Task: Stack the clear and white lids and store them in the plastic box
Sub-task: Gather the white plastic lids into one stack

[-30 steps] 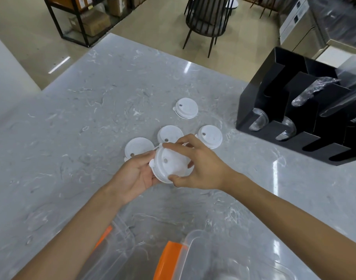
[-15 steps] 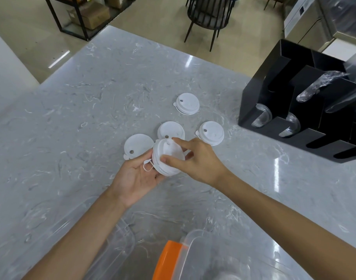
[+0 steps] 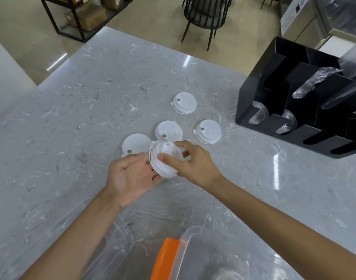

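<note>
A small stack of white lids (image 3: 167,158) sits tilted on edge between my hands above the marble counter. My right hand (image 3: 193,164) pinches the stack from the right with thumb and fingers. My left hand (image 3: 131,176) lies palm up with fingers apart, cupping the stack's underside. Several single white lids lie flat on the counter beyond: one (image 3: 135,144) at the left, one (image 3: 168,130) in the middle, one (image 3: 208,131) to the right, one (image 3: 184,102) farther back. The clear plastic box (image 3: 203,253) with an orange latch (image 3: 166,257) sits at the near edge.
A black cup-and-lid organiser (image 3: 306,110) holding clear domed lids stands at the right of the grey marble counter (image 3: 92,110). A clear box lid (image 3: 76,239) lies at the near left under my left forearm. Beyond the counter are a chair and a shelf rack.
My left hand has opened from gripping the stack to lying palm up under it. The stack has tipped more on edge, and my right hand now holds it.
</note>
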